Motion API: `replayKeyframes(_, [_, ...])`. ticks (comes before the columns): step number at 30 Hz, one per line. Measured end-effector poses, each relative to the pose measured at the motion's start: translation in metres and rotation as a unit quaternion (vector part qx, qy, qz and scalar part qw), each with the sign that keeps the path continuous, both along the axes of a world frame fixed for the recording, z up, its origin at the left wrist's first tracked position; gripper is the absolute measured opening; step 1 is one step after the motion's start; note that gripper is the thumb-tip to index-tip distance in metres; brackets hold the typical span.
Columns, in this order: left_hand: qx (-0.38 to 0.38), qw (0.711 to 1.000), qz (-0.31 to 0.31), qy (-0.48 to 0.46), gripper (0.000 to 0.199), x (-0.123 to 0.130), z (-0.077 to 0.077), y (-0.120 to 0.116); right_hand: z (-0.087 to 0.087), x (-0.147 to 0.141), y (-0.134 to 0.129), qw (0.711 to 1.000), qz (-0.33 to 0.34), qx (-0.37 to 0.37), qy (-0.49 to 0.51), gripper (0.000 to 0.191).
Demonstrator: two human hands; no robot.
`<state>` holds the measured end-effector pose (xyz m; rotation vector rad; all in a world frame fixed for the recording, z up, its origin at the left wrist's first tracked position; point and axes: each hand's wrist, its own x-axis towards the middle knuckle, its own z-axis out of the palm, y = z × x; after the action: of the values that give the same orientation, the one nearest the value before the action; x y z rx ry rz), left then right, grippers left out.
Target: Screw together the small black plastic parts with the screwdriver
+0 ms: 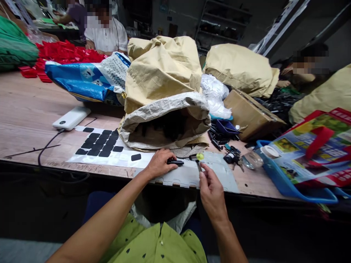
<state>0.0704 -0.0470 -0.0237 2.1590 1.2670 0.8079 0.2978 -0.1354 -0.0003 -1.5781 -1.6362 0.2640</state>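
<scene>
The open grey woven sack (164, 120) at twelve o'clock hides its dark contents in shadow. The small yellow-green tipped tool (199, 160) is too small to identify. The blue plastic basket (287, 186) at three o'clock runs off the frame's right edge.

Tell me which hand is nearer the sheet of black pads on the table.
Left. The left hand rests on the table just right of the sheet of black pads, pinching a small black part. The right hand is farther right, holding a thin tool.

Left hand (160, 163) pressing a black part (175, 162) onto a grey mat (216, 175) on the tabletop (24, 117); right hand (211, 190) pinching a small tool (199, 164) beside it.
</scene>
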Motion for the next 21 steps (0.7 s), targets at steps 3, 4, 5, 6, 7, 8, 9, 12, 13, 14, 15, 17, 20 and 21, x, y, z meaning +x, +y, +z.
replayKeyframes(3, [-0.003, 1.000, 0.000, -0.015, 0.019, 0.000, -0.001, 0.001, 0.003, -0.020, -0.006, 0.997, 0.070, -0.007, 0.013, 0.038])
replayKeyframes(4, [-0.003, 1.000, 0.000, -0.019, 0.019, -0.001, -0.001, 0.001, 0.005, -0.024, -0.007, 0.997, 0.082, -0.009, 0.008, 0.038])
replayKeyframes(5, [-0.002, 1.000, 0.000, -0.021, 0.019, -0.001, -0.001, 0.001, 0.006, -0.028, -0.008, 0.996, 0.089, -0.009, 0.000, 0.039])
replayKeyframes(6, [-0.001, 1.000, -0.002, -0.023, 0.018, -0.001, -0.002, 0.002, 0.008, -0.032, -0.009, 0.996, 0.091, -0.005, -0.008, 0.039])
replayKeyframes(7, [0.000, 1.000, -0.005, -0.023, 0.018, -0.002, -0.002, 0.002, 0.008, -0.035, -0.009, 0.996, 0.090, 0.001, -0.015, 0.040])
replayKeyframes(8, [0.000, 1.000, -0.007, -0.022, 0.018, -0.002, -0.002, 0.002, 0.008, -0.037, -0.010, 0.996, 0.088, 0.008, -0.022, 0.041])
replayKeyframes(9, [0.001, 1.000, -0.007, -0.021, 0.018, -0.002, -0.002, 0.002, 0.008, -0.039, -0.010, 0.996, 0.088, 0.012, -0.030, 0.041])
replayKeyframes(12, [0.005, 1.000, 0.005, -0.019, 0.017, -0.001, -0.003, 0.001, 0.004, -0.043, -0.009, 0.994, 0.090, 0.001, -0.063, 0.043])
replayKeyframes(13, [0.006, 1.000, 0.009, -0.021, 0.017, -0.001, -0.004, 0.001, 0.004, -0.043, -0.008, 0.994, 0.088, -0.003, -0.071, 0.043])
replayKeyframes(14, [0.006, 1.000, 0.012, -0.023, 0.016, 0.000, -0.004, 0.001, 0.003, -0.042, -0.007, 0.994, 0.084, -0.003, -0.074, 0.043])
replayKeyframes(15, [0.005, 1.000, 0.012, -0.025, 0.015, 0.000, -0.004, 0.001, 0.004, -0.041, -0.006, 0.994, 0.077, 0.003, -0.072, 0.042])
replayKeyframes(17, [0.003, 1.000, 0.009, -0.026, 0.015, 0.000, -0.004, 0.001, 0.005, -0.038, -0.006, 0.996, 0.059, 0.024, -0.061, 0.042])
replayKeyframes(20, [0.006, 1.000, 0.009, -0.025, 0.015, 0.000, -0.005, 0.001, 0.005, -0.035, -0.008, 0.997, 0.053, 0.021, -0.054, 0.040])
replayKeyframes(21, [0.006, 1.000, 0.011, -0.025, 0.015, 0.000, -0.004, 0.001, 0.004, -0.034, -0.009, 0.997, 0.059, 0.011, -0.054, 0.040])
